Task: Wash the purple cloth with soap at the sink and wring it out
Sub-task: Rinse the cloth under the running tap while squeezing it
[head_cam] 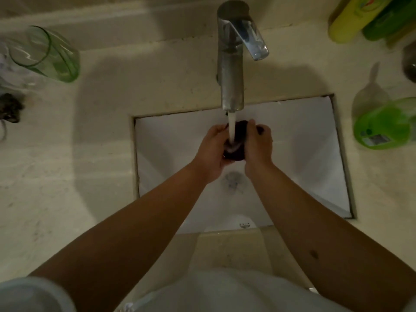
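The purple cloth is bunched into a dark wad between both hands, over the white sink basin. Water runs from the metal tap straight onto the cloth. My left hand grips the wad from the left. My right hand grips it from the right, fingers curled over its top. Most of the cloth is hidden by the hands. The drain lies below them.
A green glass stands on the beige counter at the back left, with a dark object nearer the left edge. Yellow and green bottles stand at the back right. A green container sits right of the basin.
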